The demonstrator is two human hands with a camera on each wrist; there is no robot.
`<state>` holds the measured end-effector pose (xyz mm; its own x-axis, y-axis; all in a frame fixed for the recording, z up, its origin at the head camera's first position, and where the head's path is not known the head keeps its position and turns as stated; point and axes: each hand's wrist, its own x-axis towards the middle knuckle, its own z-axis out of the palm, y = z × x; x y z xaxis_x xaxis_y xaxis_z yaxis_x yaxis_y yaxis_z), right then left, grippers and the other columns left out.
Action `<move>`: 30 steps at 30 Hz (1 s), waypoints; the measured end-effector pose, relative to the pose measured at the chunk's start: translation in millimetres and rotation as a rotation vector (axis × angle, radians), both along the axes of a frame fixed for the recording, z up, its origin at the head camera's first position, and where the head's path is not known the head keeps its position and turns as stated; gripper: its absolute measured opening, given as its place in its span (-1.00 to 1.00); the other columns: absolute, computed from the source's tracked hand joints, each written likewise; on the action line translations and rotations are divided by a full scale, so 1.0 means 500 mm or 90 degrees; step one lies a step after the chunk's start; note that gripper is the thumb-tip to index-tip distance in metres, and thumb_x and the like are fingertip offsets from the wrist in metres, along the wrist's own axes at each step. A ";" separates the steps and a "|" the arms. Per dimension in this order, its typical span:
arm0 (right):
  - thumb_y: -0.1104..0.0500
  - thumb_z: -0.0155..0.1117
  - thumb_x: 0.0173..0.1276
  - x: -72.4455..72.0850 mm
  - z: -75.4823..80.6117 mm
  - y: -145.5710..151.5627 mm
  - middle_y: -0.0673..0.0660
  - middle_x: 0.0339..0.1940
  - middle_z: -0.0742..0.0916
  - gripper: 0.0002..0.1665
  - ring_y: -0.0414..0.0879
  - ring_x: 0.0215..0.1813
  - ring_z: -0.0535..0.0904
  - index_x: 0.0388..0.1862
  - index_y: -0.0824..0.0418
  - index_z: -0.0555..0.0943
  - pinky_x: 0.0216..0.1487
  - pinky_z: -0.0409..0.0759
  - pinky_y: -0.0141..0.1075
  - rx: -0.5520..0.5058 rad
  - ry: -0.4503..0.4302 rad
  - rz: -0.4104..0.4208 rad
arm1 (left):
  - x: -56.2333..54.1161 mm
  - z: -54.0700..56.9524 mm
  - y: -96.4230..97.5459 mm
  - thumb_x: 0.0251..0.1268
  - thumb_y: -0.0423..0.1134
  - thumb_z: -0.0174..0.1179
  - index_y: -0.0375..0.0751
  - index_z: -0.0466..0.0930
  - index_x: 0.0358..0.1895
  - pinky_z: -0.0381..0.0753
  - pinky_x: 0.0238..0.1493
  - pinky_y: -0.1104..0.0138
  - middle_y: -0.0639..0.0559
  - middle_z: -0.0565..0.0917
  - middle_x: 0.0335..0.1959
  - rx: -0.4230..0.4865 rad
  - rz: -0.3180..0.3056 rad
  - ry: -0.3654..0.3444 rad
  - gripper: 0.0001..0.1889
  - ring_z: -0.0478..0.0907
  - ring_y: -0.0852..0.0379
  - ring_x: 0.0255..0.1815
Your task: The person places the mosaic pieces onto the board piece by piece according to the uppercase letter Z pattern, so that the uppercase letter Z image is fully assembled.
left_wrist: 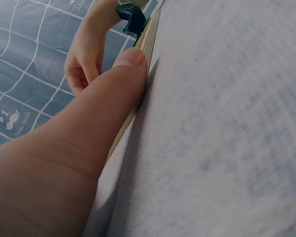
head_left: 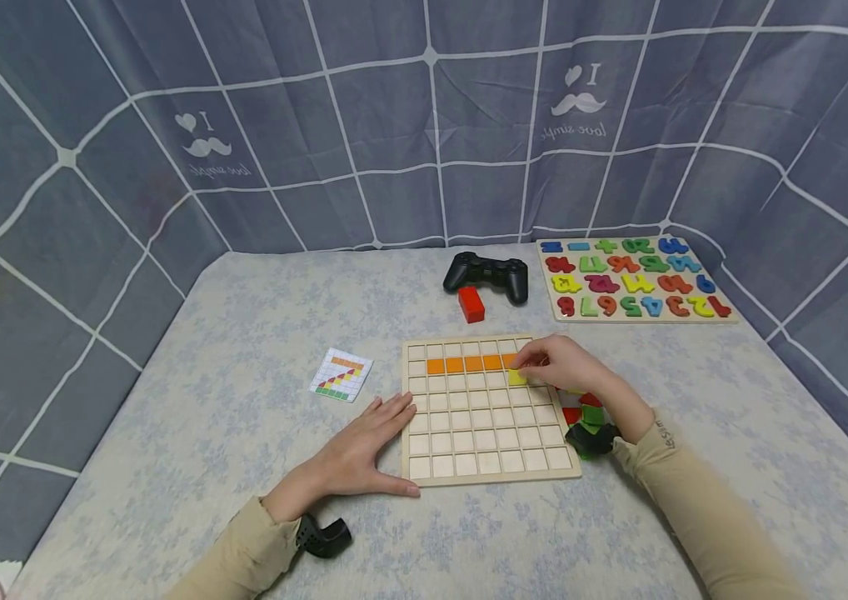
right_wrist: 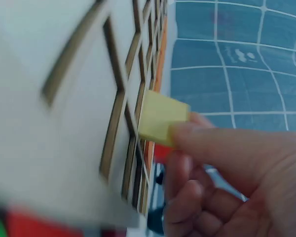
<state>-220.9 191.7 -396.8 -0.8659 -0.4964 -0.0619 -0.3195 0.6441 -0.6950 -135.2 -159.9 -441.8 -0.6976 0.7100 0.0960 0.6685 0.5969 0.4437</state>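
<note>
A wooden grid board [head_left: 491, 481] lies on the table, with a row of orange square tiles [head_left: 454, 365] in its second row from the back. Between thumb and fingers my right hand [head_left: 562, 362] pinches a yellow square tile [right_wrist: 160, 117], held tilted close over the board below the right end of the orange row. My left hand [head_left: 356, 454] lies with fingers spread, fingertips and thumb against the board's left edge. In the left wrist view the thumb [left_wrist: 130, 58] rests at that edge. Left of the board is a pattern card [head_left: 342, 374] showing orange, yellow, red and green squares.
Red and green tiles [head_left: 591, 415] lie right of the board, partly hidden under my right wrist. Behind the board are a red block [head_left: 471, 305] and a black game controller [head_left: 487, 275]. A number puzzle board [head_left: 637, 315] sits at the back right, near the curtain [head_left: 394, 125].
</note>
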 end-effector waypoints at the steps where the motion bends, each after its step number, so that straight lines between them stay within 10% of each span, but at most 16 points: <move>1: 0.26 0.25 0.31 -0.001 -0.004 -0.001 0.07 -0.24 0.72 -0.84 -0.11 -0.30 0.54 -0.18 0.24 0.70 -0.25 0.56 -0.27 -0.001 -0.002 -0.001 | 0.000 0.000 0.000 -0.07 0.43 0.21 -0.30 0.03 0.46 -0.20 0.49 0.18 -0.11 -0.02 0.50 -0.002 0.000 -0.001 0.14 -0.13 0.05 0.50; 12: 0.22 0.38 0.19 -0.006 -0.017 0.001 0.07 -0.26 0.57 -0.76 -0.06 -0.29 0.43 -0.12 0.16 0.71 -0.28 0.48 -0.25 0.026 0.037 -0.015 | 0.000 0.002 0.000 -0.08 0.43 0.21 -0.29 0.03 0.46 -0.22 0.49 0.20 -0.10 -0.03 0.50 0.003 0.002 -0.010 0.15 -0.14 0.06 0.50; 30: 0.22 0.37 0.19 -0.024 0.020 0.098 0.09 -0.34 0.67 -0.66 -0.06 -0.33 0.53 -0.09 0.36 0.59 -0.32 0.55 -0.32 -0.001 -0.140 0.037 | 0.001 -0.002 0.001 -0.09 0.44 0.21 -0.30 0.04 0.46 -0.21 0.49 0.20 -0.09 -0.02 0.50 0.000 0.005 -0.005 0.15 -0.13 0.06 0.50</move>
<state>-232.8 240.8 -386.6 -0.8018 -0.5452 -0.2449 -0.1968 0.6277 -0.7531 -134.9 -159.3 -442.7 -0.7038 0.7046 0.0905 0.6606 0.6023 0.4482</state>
